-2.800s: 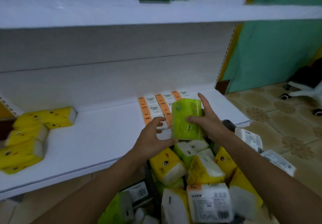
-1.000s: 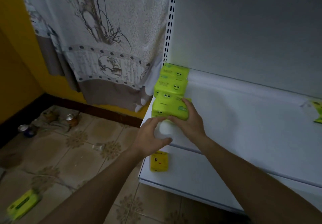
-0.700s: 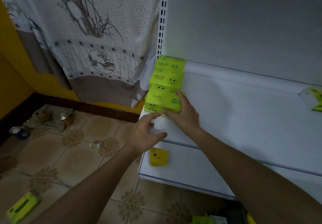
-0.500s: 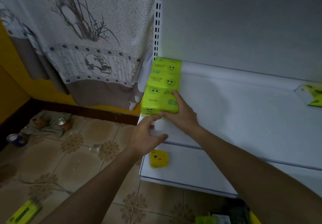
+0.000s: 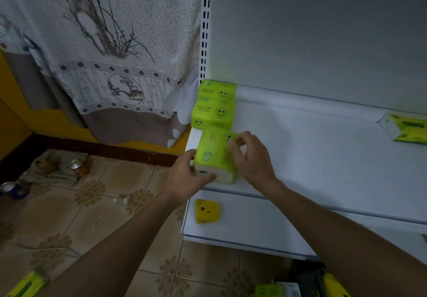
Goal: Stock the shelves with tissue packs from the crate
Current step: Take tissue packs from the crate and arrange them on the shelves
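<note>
Three packs in the row: a rear lime-green smiley-printed tissue pack [image 5: 217,90] is sitting in the back left corner of the white metal upper shelf [image 5: 312,158], a second lime-green pack [image 5: 213,114] is touching it in front, and a third lime-green pack [image 5: 215,156] is resting at the front left corner, slightly out of line.
Left hand [image 5: 184,179]: is gripping the third pack's white near end, thumb and fingers curled round it.
Right hand [image 5: 251,160]: is holding the pack's top and right side with bent fingers.
Other stock: a green-and-white pack [image 5: 406,130] is lying towards the upper shelf's right; a yellow face-printed pack [image 5: 206,211] is sitting at the white lower shelf's [image 5: 265,225] left edge.
Progress: judged early, with most of both shelves showing bare.
Crate: only a dark crate edge [image 5: 309,283] is showing; its contents cannot be counted.
</note>
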